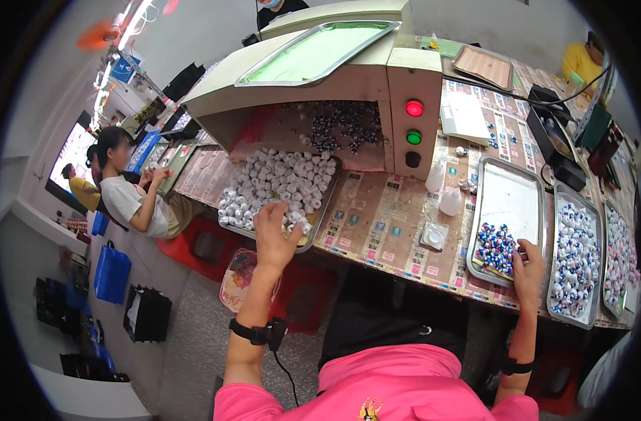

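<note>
My left hand (275, 235) reaches over the near edge of a metal tray (308, 242) packed with several small white cup-shaped parts (278, 179), fingers curled on the nearest ones. My right hand (529, 270) rests on the near corner of a second metal tray (510, 193), beside a cluster of small blue and white parts (496, 245). I cannot tell whether either hand grips a part.
A beige machine (376, 77) with a red lamp (414, 108) and green lamp (414, 137) stands behind the left tray. Two more trays of parts (576, 256) lie at right. Plastic bottles (450, 200) stand mid-table. A seated person (127, 193) works at left.
</note>
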Tool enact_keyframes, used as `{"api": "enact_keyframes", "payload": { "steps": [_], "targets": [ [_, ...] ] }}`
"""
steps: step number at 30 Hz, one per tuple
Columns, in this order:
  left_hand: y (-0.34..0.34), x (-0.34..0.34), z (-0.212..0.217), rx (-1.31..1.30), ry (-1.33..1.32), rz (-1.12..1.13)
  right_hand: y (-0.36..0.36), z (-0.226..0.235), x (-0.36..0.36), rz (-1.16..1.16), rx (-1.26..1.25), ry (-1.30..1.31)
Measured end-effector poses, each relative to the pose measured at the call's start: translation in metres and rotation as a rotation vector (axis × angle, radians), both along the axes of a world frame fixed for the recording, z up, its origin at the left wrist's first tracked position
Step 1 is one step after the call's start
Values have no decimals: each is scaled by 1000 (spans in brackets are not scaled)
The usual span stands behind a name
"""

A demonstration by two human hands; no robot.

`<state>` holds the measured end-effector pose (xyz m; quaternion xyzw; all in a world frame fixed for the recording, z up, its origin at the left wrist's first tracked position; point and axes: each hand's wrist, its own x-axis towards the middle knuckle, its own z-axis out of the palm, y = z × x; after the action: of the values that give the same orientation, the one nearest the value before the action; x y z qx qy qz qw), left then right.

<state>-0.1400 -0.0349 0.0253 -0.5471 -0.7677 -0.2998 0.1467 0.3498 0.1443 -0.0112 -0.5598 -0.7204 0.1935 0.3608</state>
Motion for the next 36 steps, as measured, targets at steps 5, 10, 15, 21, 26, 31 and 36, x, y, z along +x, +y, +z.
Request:
{"api": "enact_keyframes", "payload": {
  "steps": [5,10,15,21,26,31,36],
  "targets": [
    [31,-37,-9,-126,84,-18,-9,8,-4,-45,-9,44],
    [51,-41,-17,-227,75,-4,-19,19,-5,-67,29,104],
    [50,-26,-19,-79,48,-114,-26,21,-6,3,95,164],
    [58,-42,-23,136,-14,-216,-18,19,-9,42,-69,395],
    [54,-53,-8,283,-838,-52,-29,35,-25,61,-185,573],
    [44,-36,13,563,-2260,-409,-43,45,-26,144,-331,634],
    [45,53,29,387,-2447,-428,-52,50,-46,203,-384,696]
  ]
}}
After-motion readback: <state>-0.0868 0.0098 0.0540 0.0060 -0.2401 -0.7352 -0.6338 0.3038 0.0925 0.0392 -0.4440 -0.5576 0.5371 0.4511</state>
